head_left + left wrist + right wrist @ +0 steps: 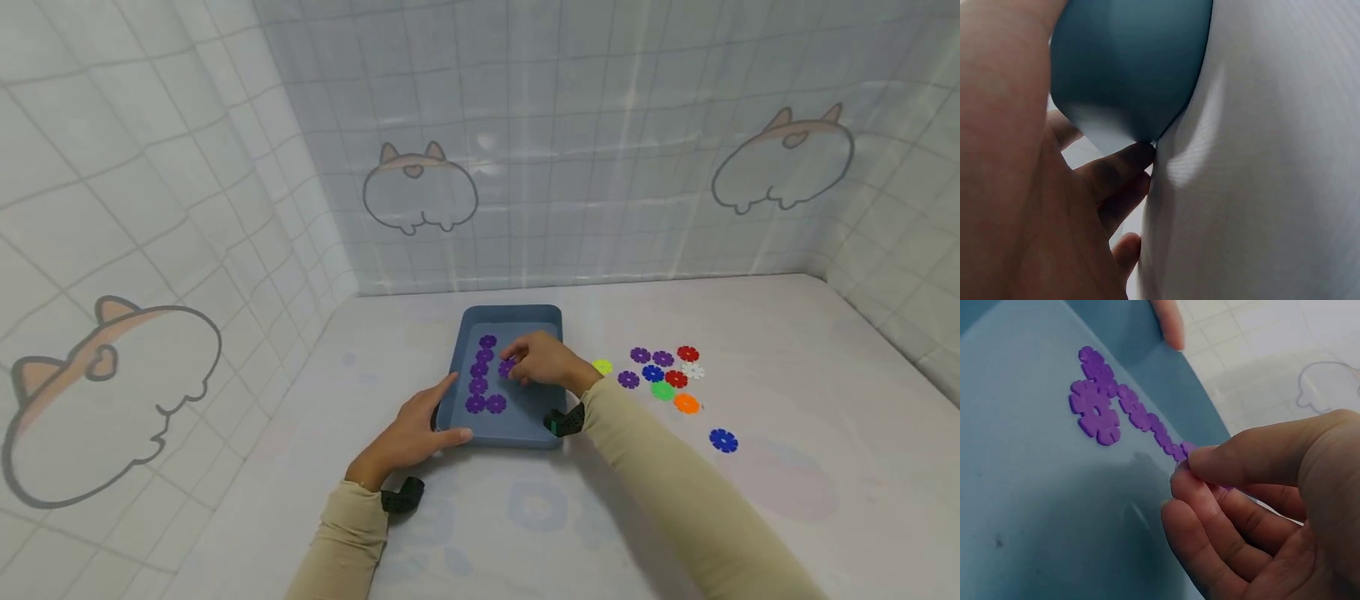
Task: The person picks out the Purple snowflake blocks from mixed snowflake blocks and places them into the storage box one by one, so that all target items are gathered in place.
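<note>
A shallow blue-grey tray (pixel 528 425) lies on the white surface. Inside it, purple snowflake discs (pixel 477 386) form an upright row near the left wall, with one more disc (pixel 496 404) beside the bottom one. Over the tray, my right hand (pixel 546 358) pinches a purple snowflake disc (pixel 507 367) between thumb and fingertips, just right of the row. The right wrist view shows that disc mostly hidden behind the fingers. My left hand (pixel 408 429) spans the tray's near left corner, thumb at the front rim and fingers along the left side; its fingertips (pixel 1141 153) touch the tray's outside.
Right of the tray lie loose snowflake discs: purple (pixel 641 355), red (pixel 687 353), white (pixel 693 370), green (pixel 663 391) and orange (pixel 686 403). A yellow disc (pixel 602 367) shows beyond the right wrist, and a blue one (pixel 723 441) lies nearer me. Tiled-pattern walls (pixel 562 167) enclose the surface.
</note>
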A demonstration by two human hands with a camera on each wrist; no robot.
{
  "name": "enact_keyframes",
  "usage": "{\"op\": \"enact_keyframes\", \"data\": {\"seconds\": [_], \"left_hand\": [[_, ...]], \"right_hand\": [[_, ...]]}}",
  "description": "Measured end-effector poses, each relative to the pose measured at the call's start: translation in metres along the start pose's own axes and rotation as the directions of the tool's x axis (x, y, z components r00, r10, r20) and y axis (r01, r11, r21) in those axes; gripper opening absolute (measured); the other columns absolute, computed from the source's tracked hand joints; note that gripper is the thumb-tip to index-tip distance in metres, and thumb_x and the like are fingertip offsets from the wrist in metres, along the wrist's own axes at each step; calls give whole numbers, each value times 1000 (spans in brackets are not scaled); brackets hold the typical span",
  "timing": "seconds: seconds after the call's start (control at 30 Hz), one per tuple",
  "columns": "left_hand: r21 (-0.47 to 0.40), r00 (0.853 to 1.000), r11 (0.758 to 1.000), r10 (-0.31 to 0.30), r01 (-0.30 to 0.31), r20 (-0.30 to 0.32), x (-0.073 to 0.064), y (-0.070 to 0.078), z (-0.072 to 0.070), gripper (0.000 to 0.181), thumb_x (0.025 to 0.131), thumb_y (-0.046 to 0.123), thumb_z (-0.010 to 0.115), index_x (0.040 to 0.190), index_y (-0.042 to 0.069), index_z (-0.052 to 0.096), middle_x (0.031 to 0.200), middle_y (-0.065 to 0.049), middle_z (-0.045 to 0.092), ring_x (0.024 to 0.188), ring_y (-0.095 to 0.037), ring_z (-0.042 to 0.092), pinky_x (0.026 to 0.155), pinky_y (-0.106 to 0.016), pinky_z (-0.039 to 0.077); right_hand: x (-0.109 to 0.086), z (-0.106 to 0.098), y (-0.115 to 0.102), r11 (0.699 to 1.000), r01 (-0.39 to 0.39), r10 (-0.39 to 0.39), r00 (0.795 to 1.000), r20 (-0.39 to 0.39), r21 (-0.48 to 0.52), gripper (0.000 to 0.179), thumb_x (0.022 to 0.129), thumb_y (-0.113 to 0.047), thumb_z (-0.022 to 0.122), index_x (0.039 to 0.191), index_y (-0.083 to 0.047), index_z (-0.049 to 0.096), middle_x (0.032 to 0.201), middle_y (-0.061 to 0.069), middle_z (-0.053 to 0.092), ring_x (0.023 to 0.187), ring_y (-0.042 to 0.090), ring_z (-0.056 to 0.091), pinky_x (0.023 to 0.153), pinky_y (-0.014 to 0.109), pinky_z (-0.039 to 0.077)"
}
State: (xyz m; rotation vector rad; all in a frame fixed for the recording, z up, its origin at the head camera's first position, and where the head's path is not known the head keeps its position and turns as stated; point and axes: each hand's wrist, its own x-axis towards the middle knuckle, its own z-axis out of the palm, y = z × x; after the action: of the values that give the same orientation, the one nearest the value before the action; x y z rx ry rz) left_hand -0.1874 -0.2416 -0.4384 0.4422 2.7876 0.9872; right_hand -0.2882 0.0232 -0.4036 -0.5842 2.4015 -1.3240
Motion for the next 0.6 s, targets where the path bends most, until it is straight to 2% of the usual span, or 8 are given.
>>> {"op": "enact_keyframes", "data": {"seconds": [0.2, 0.43, 0.6], "left_hand": [[8, 1000, 1000, 3, -3, 3, 1, -2, -1, 99, 87, 61, 69, 163, 24, 16, 163, -6, 26, 148, -32, 24, 116, -58, 22], [5, 1000, 1000, -3, 3, 2, -1, -2, 0, 99, 87, 60, 70, 163, 24, 16, 163, -7, 26, 148, -33, 24, 115, -60, 22], [2, 1000, 1000, 7, -7, 2, 0, -2, 1, 98, 88, 58, 70, 163, 24, 17, 163, -7, 26, 147, -33, 25, 115, -61, 23]], "right_hand": [[1, 7, -1, 999, 11, -11, 1000, 3, -39, 33, 85, 2, 73, 117, 1, 72, 92, 9, 68, 69, 18, 67, 65, 32, 58], [4, 15, 1, 994, 1, 0, 1000, 4, -111, 27, 86, 0, 74, 113, -7, 76, 95, 6, 66, 72, 18, 64, 62, 30, 57], [4, 16, 1, 990, 8, -6, 1000, 17, -139, 31, 87, -2, 74, 117, -8, 75, 95, 6, 66, 72, 18, 63, 61, 30, 57]]}}
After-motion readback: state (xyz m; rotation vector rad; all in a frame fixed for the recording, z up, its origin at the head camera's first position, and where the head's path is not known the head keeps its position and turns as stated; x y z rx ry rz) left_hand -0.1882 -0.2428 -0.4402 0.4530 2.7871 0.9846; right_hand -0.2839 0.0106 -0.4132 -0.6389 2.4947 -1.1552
